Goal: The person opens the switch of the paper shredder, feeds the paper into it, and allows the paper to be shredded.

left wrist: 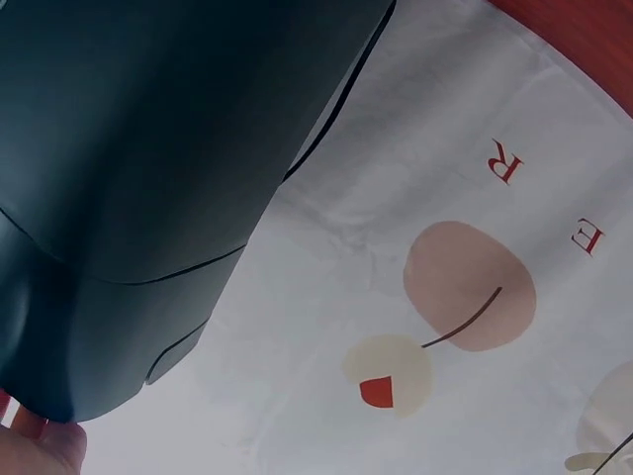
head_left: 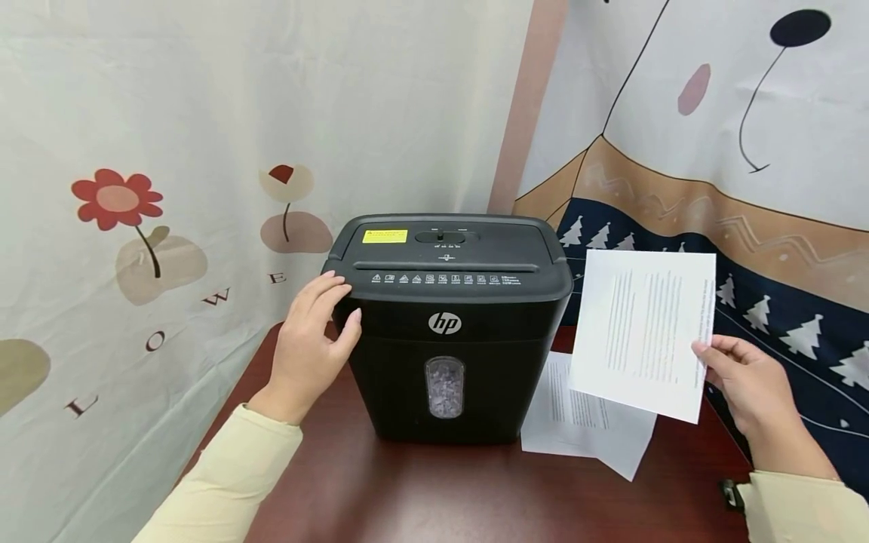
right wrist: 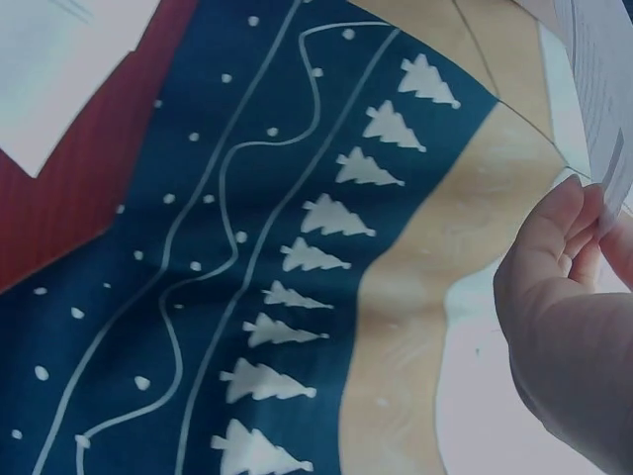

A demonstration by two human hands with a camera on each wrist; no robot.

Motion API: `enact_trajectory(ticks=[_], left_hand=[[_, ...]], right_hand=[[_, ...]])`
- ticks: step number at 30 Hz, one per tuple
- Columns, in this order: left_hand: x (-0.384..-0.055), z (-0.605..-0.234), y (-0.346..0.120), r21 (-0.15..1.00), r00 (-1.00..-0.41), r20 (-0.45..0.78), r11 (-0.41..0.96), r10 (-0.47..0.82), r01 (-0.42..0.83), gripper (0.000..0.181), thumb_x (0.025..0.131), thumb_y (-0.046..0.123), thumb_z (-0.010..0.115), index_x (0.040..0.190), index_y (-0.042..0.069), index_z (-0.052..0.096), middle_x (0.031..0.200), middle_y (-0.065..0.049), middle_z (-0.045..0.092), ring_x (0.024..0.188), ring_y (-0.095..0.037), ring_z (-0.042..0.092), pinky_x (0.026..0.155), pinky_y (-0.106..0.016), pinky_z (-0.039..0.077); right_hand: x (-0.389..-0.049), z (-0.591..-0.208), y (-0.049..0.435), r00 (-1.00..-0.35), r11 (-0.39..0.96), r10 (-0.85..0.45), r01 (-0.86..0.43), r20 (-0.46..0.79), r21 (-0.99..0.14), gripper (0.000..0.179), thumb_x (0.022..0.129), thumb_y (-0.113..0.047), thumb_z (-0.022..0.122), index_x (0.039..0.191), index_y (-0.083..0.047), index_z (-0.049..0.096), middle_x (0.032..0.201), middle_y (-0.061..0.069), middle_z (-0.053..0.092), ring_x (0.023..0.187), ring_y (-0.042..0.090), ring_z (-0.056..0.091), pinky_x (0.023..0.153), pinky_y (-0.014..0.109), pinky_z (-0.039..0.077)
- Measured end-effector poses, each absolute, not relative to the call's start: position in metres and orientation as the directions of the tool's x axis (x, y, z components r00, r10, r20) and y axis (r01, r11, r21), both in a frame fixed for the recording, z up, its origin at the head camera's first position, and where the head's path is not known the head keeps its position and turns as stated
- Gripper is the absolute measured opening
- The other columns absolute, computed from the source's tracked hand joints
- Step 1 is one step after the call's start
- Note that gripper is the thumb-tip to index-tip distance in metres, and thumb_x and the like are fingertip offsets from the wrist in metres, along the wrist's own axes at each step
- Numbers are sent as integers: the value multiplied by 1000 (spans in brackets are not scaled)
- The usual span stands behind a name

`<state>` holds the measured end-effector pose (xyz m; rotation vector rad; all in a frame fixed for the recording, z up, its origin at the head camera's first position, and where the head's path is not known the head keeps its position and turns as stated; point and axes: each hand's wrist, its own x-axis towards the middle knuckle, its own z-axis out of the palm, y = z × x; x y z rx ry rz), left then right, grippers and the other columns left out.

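A black paper shredder (head_left: pixel 400 362) with an hp logo stands upright on the table, its feed slot (head_left: pixel 446 267) across the top. Shredded bits show through its small front window (head_left: pixel 444 387). My left hand (head_left: pixel 308 343) rests on the lid's left front corner, fingers on the top edge and thumb against the front. In the left wrist view, only the fingertips (left wrist: pixel 45 450) show beside the shredder's edge. To the shredder's right, my right hand (head_left: pixel 750 385) pinches a printed sheet of paper (head_left: pixel 631 324) by its right edge, held up in the air.
More printed sheets (head_left: pixel 577 422) lie on the dark red table (head_left: pixel 462 490) at the shredder's right foot, partly behind the held sheet. A pale patterned curtain (head_left: pixel 407 98) hangs behind and to the left. Navy cloth with white trees (head_left: pixel 760 313) hangs at the right.
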<state>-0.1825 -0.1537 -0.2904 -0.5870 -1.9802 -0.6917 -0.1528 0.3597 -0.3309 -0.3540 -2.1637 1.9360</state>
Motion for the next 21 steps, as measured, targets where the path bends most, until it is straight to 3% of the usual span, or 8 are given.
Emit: enact_trajectory(ticks=[12,17,21], left_hand=[[-174,-274,-154,361,-564,822,698,76,619,29,85,1,64,114,-4,65,123,-18,60,120,-30,53,100,-47,42],[-170,-266,-152,381,-575,814,675,78,632,31,85,0,65,116,-4,64,122,-17,61,117,-29,54,99,-39,43],[-166,-259,-151,412,-609,789,666,80,621,34,86,1,65,119,-3,62,122,-16,61,114,-27,55,92,-31,44]], right_hand=[[-146,-304,360,-931,68,356,-66,86,-995,10,90,-21,68,98,-23,63,93,-15,58,71,-1,60,59,9,49],[-143,-291,360,-928,54,350,-112,124,-992,14,89,-22,68,102,-22,62,98,-13,56,74,-1,59,59,8,49],[-141,-279,359,-921,21,344,-184,180,-983,13,89,-18,68,101,-21,65,99,-12,58,75,-1,60,60,9,50]])
